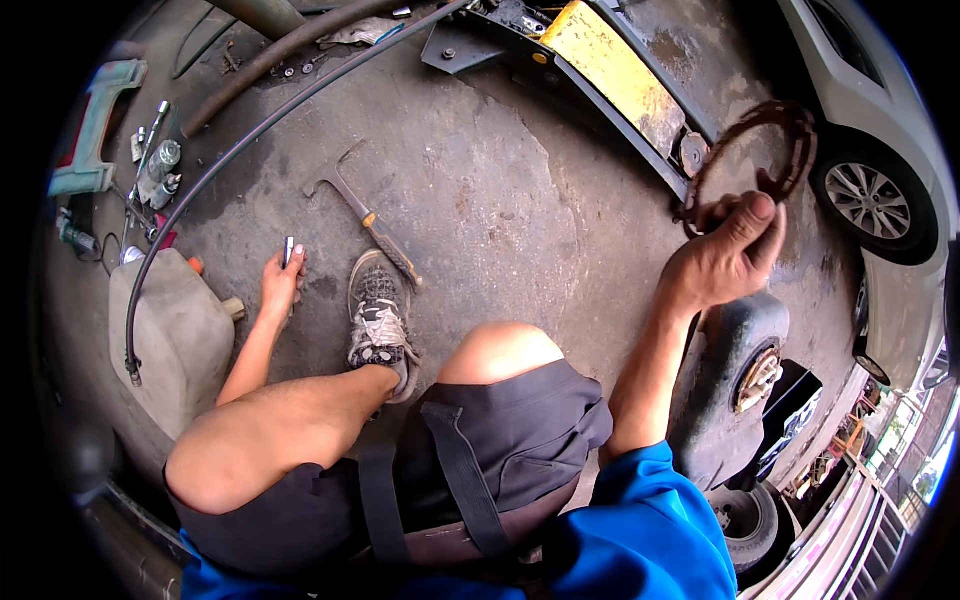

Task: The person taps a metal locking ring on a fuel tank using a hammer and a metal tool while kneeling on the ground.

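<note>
My right hand (728,252) is raised on the right, fingers closed on a rusty metal ring (803,150) with notched edges, slightly blurred. Below it stands a dark tank (725,385) with a round fitting (758,379) on its side. Low on the left, beyond my bent knee, my left hand (281,281) grips a short silver metal rod (289,250); its lower end is mostly hidden by the fingers. Between that hand and the middle of the floor lies a claw hammer (365,215) with a grey and orange handle, its grip end beside my shoe (380,310).
A grey plastic tank (165,335) stands at the left, with a black hose (270,118) arching over it. Sockets and tools (150,170) lie near a teal stand (92,135). A yellow and black lift arm (615,75) reaches across the far floor; a parked car (890,110) stands far right.
</note>
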The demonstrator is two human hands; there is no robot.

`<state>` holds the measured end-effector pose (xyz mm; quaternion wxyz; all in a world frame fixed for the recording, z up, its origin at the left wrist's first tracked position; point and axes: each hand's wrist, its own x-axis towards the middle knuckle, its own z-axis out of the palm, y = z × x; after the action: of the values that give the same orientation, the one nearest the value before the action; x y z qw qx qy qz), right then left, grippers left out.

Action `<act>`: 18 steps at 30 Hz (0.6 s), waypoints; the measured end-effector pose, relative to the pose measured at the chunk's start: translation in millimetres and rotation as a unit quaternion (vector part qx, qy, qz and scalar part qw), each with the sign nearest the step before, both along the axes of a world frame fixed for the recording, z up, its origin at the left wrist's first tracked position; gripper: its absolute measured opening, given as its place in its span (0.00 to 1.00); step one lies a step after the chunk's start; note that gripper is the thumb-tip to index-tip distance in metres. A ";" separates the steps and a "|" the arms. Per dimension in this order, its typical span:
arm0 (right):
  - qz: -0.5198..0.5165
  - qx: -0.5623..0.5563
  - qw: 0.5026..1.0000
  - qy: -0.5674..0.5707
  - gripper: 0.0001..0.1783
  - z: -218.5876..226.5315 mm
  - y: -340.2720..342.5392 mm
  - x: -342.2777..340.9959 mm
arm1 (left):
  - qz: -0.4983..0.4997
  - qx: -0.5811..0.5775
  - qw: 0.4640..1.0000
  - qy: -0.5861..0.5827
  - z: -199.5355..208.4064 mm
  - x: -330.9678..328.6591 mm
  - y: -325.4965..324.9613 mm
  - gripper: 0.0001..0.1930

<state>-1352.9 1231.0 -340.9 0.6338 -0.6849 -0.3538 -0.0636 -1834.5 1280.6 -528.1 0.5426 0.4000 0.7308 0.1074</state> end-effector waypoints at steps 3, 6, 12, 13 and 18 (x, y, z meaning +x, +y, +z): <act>0.006 0.075 0.974 -0.214 0.28 0.1 -4.0 -7.4 | -0.001 -0.010 1.000 -0.001 -1.3 -1.4 -2.8 0.22; 0.089 -0.116 0.946 -0.290 0.36 -70.3 -31.9 -48.8 | 0.013 -0.006 1.000 -0.012 1.5 4.2 -0.6 0.20; 0.279 -0.535 0.766 -0.222 0.49 -240.1 -83.3 -126.9 | 0.011 0.017 1.000 -0.016 -1.5 -0.8 10.8 0.20; 0.274 -0.546 0.762 -0.213 0.48 -238.0 -85.9 -127.3 | 0.014 0.008 1.000 0.000 3.7 -0.6 1.5 0.20; 0.249 -0.493 0.808 -0.206 0.28 -237.1 -59.8 -99.7 | 0.010 0.002 1.000 -0.002 -4.9 3.4 -2.2 0.20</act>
<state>-1452.6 1171.2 -578.0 0.1178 -0.7646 -0.6181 0.1397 -1831.0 1278.4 -533.0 0.5425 0.3937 0.7331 0.1148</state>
